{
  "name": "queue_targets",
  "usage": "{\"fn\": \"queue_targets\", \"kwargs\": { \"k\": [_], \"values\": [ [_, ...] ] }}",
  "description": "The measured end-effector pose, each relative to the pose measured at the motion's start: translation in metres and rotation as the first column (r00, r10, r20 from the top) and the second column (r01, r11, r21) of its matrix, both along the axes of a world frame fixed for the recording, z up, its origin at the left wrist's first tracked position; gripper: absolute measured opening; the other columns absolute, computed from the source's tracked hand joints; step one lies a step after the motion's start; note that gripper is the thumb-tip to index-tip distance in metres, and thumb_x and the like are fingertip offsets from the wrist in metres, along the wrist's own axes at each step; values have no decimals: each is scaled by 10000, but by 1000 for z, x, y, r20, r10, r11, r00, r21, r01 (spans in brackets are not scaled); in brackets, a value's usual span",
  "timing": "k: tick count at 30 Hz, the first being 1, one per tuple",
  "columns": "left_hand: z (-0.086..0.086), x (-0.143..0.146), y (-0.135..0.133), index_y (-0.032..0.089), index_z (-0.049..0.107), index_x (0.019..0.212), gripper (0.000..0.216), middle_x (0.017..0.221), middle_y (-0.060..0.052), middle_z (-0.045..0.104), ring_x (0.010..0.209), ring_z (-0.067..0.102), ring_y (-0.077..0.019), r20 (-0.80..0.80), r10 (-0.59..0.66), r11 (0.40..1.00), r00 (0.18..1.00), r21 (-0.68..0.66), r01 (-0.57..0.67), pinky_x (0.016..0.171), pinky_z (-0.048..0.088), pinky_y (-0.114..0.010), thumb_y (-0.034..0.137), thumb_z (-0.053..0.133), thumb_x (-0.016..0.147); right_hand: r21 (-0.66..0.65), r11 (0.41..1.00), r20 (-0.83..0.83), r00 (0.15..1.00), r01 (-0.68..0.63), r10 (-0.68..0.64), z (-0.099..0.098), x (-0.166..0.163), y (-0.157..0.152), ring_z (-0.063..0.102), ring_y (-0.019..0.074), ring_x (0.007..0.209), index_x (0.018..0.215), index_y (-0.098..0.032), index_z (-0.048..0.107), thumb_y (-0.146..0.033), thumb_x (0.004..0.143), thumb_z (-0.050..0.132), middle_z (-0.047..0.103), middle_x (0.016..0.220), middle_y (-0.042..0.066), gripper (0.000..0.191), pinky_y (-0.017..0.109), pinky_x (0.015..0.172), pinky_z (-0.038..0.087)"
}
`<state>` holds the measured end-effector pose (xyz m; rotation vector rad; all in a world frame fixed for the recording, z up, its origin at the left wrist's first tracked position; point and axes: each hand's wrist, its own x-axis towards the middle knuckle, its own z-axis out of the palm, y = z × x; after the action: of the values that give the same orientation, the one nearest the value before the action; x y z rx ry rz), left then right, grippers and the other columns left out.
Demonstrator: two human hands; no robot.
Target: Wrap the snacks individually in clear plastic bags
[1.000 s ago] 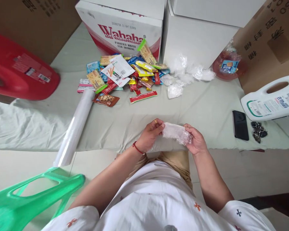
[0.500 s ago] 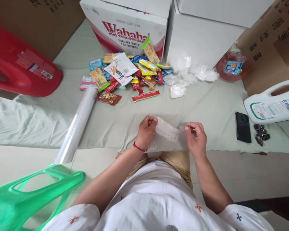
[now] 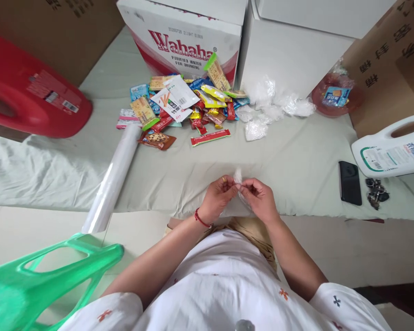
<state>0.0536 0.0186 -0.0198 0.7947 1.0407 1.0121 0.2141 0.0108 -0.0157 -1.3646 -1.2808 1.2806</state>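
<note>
Near the front edge of the cloth-covered surface, my left hand and my right hand meet with their fingertips pinched together. Between them is a clear plastic bag, bunched up; its crumpled end sticks out above the fingers and part of it hangs below. Both hands are closed on it. Beyond the hands lies a red snack bar. Farther back is a heap of wrapped snacks, with several crumpled clear plastic bags to its right.
A clear plastic roll juts over the front edge at left, above a green stool. A red jug, a Wahaha carton and a white box stand behind. At right are a phone, keys, a white jug and a red bowl.
My right hand has moved left to join my left hand and now grips the plastic bag too. The bag, stretched out flat before, is now gathered between the fingertips.
</note>
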Motion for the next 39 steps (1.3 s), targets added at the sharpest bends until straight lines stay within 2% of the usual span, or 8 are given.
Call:
{"fn": "queue_targets", "kwargs": {
  "k": [4, 10, 19, 23, 28, 33, 37, 39],
  "values": [
    [0, 2, -1, 184, 581, 775, 451, 635, 63, 493, 601, 403, -82, 40, -32, 998, 999, 46, 30, 597, 315, -249, 555, 835, 753, -102, 995, -151, 988, -3, -13, 2, 3, -2, 452, 112, 582, 811, -229, 727, -467, 804, 827, 584, 650, -34, 258, 246, 567, 367],
    [7, 0, -5, 187, 574, 788, 408, 686, 38, 558, 615, 437, -86, 176, -73, 997, 982, -18, 77, 592, 328, -244, 470, 863, 731, -210, 978, -326, 943, -10, -60, 6, 9, -2, 433, 93, 563, 772, -211, 694, -474, 742, 876, 565, 622, -43, 322, 233, 556, 343],
    [10, -11, -4, 194, 595, 739, 301, 619, 33, 558, 577, 440, -93, 256, -35, 988, 966, -137, 72, 574, 303, -247, 328, 847, 645, -298, 955, -414, 903, -13, -117, 16, 15, 1, 405, 90, 528, 744, -220, 646, -501, 676, 903, 512, 610, -55, 387, 221, 508, 328],
    [12, -12, -4, 190, 600, 658, 207, 634, 16, 562, 612, 470, -111, 235, -46, 995, 971, -81, 66, 614, 349, -264, 289, 779, 631, -237, 969, -368, 918, 65, -152, 15, 21, 4, 428, 98, 587, 766, -228, 633, -511, 711, 884, 513, 674, -47, 382, 218, 539, 367],
    [13, -15, 2, 173, 579, 566, 135, 691, 1, 562, 678, 503, -118, 286, -32, 999, 958, 4, 32, 666, 407, -271, 206, 702, 610, -67, 974, -198, 954, 218, -227, 10, 33, 12, 476, 105, 658, 804, -238, 610, -541, 781, 837, 573, 748, -33, 380, 217, 587, 409],
    [10, -33, 13, 176, 590, 672, 244, 765, -2, 625, 693, 581, -123, 300, 7, 993, 954, -118, 30, 648, 479, -254, 258, 815, 624, -107, 974, -151, 965, 202, -216, 15, 41, 15, 416, 96, 510, 836, -251, 577, -546, 810, 809, 555, 667, -55, 376, 232, 423, 319],
    [11, -36, 11, 239, 593, 1015, 518, 894, 1, 661, 730, 657, -155, 272, 39, 974, 962, -224, 24, 656, 545, -293, 616, 814, 738, -116, 962, -154, 952, 247, -263, 13, 32, 12, 374, 86, 448, 835, -256, 561, -544, 816, 794, 520, 637, -70, 371, 241, 353, 250],
    [10, -31, 6, 252, 554, 1160, 661, 942, -12, 675, 756, 674, -168, 223, -7, 975, 975, -214, 56, 680, 556, -309, 638, 842, 707, -108, 956, -162, 944, 273, -288, 8, 27, 12, 370, 87, 443, 839, -259, 557, -541, 820, 786, 512, 628, -73, 364, 243, 355, 256]
  ]
}}
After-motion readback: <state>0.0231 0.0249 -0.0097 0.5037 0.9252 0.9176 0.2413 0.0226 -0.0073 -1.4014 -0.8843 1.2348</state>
